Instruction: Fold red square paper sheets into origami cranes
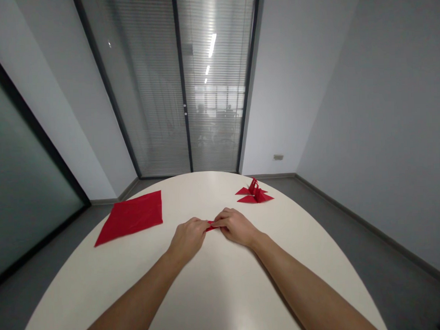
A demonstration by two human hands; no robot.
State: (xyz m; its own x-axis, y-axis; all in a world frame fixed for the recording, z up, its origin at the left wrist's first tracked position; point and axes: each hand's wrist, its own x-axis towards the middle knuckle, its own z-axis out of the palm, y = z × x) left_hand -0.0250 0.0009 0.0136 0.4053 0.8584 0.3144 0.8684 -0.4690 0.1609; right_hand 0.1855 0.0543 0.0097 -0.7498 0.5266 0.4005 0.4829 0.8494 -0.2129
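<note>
Both hands meet over a small piece of folded red paper (209,228) near the middle of the table. My left hand (189,238) is closed on the paper's left end, fingertips pressed down. From the other side my right hand (237,227) grips it with curled fingers. Most of the paper is hidden beneath the fingers, so its folded shape does not show. Beyond my right hand stand two red origami cranes (257,196), one close behind the other, wings spread. To the left lies a flat sheet of red paper (135,216).
The round white table (210,290) fills the lower view, its curved edge falling off to the floor on both sides. A glass door with blinds (160,114) stands past the far edge. A grey wall (392,130) rises on the right.
</note>
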